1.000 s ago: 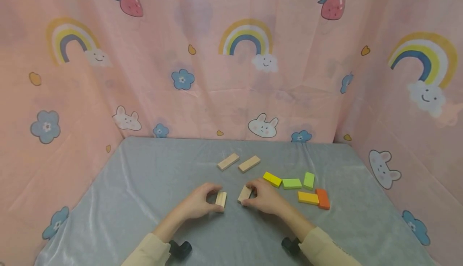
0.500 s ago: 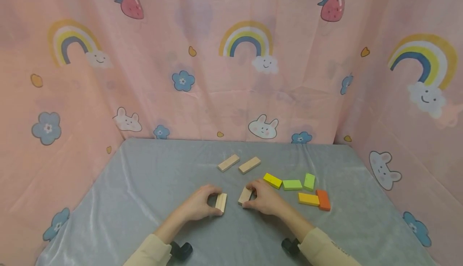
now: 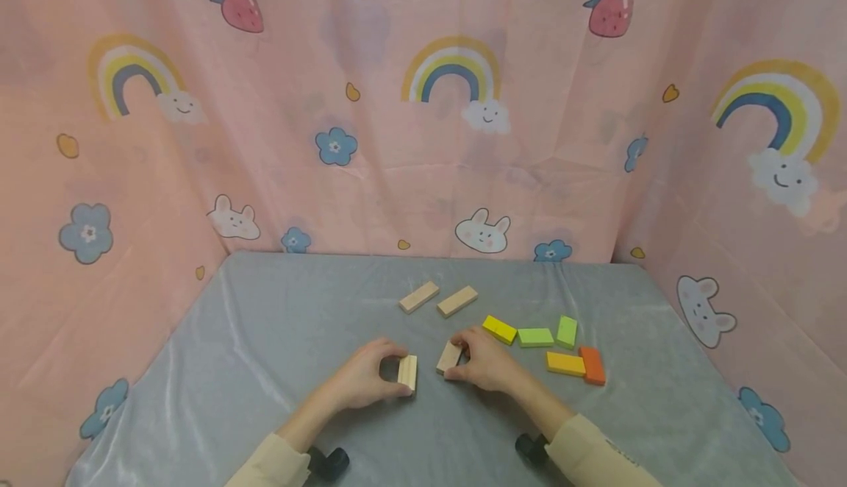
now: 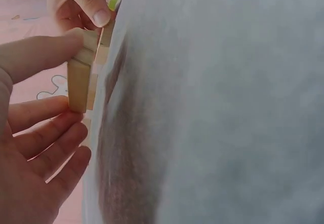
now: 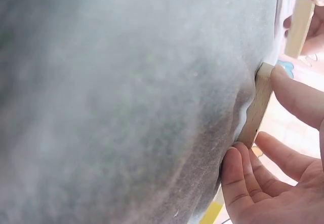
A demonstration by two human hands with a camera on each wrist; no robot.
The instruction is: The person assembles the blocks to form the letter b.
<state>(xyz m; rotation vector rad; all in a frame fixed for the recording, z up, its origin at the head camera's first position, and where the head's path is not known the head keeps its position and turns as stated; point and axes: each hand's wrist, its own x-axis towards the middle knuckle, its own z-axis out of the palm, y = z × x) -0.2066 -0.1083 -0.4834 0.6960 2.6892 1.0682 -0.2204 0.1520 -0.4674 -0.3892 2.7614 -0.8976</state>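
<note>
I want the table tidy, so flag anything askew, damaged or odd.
No damage or spill stands out. Mildly askew: the orange block sits crosswise at the end of the amber block, and the grey cloth looks rucked beside the wooden block in the right grip.

Smooth matt wooden blocks [image 3: 407, 374], velvety tablecloth [image 3: 298, 310]
</note>
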